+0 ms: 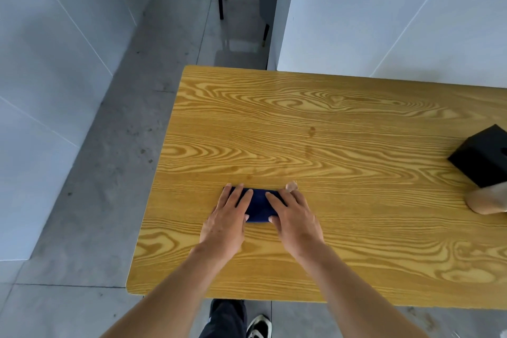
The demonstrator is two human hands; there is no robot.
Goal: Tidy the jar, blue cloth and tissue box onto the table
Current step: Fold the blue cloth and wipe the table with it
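Currently blue cloth (259, 207) folded small, lying flat on wooden table (343, 129), long axis left-right. Left hand (226, 218) and right hand (295, 217) pressed flat on either end, fingers extended, nothing gripped. Black tissue box (482, 160) well apart at right edge; jar not seen.

Bare indoor room: grey tiled floor (115, 173), white walls (384, 14), wooden table (329, 123).

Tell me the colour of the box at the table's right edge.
Black box, seen best in the head view.
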